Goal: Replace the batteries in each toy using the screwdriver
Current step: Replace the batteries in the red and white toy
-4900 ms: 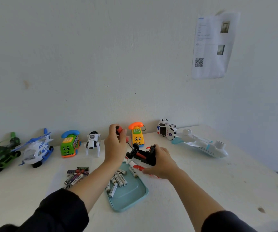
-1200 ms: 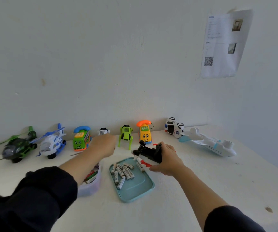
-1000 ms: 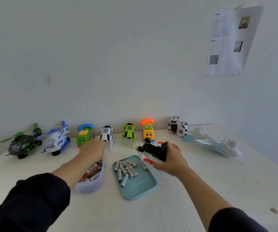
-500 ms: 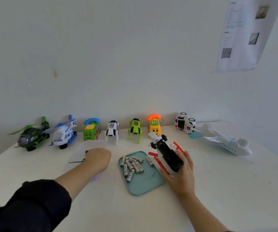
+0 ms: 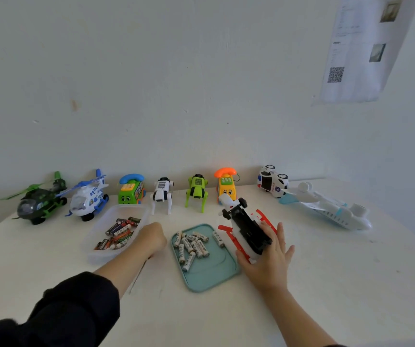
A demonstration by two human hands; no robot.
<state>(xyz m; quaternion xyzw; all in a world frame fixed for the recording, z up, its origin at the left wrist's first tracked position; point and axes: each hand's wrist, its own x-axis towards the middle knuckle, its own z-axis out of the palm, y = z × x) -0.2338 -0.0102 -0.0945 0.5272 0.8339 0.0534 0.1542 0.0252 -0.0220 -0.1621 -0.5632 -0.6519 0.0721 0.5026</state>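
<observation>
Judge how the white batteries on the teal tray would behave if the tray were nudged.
The white batteries are smooth cylinders lying loose in a heap, so they would probably roll and scatter. The teal tray seems to have only a low rim, which might not contain them. They likely slip easily when pinched.

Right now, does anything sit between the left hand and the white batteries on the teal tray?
Nothing visible does. The left hand lies just left of the teal tray, with only bare table and the tray's rim before the white batteries.
</observation>
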